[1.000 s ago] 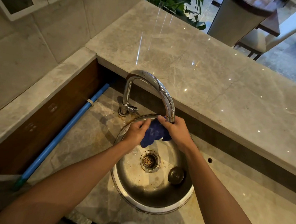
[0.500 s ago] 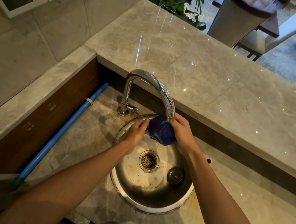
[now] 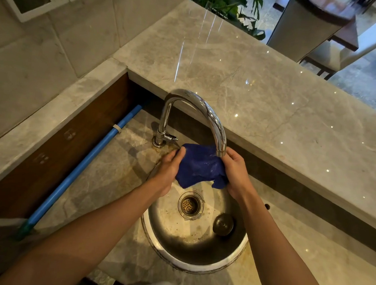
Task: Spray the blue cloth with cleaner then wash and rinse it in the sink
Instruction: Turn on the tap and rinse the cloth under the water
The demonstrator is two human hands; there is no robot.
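Note:
The blue cloth (image 3: 200, 167) is stretched wet between both hands just under the spout of the chrome tap (image 3: 206, 112), above the round steel sink (image 3: 199, 247). My left hand (image 3: 169, 168) grips its left edge and my right hand (image 3: 235, 172) grips its right edge. The cloth hangs over the back half of the basin, above the drain strainer (image 3: 190, 204). No spray bottle is in view.
A loose drain plug (image 3: 223, 224) lies in the basin to the right of the strainer. A raised marble counter (image 3: 272, 98) runs behind the sink. A blue pipe (image 3: 83, 169) slants along the left wall. Chairs and a plant stand beyond the counter.
The cloth was bunched small between my hands; both hands have moved apart and spread it wider under the spout.

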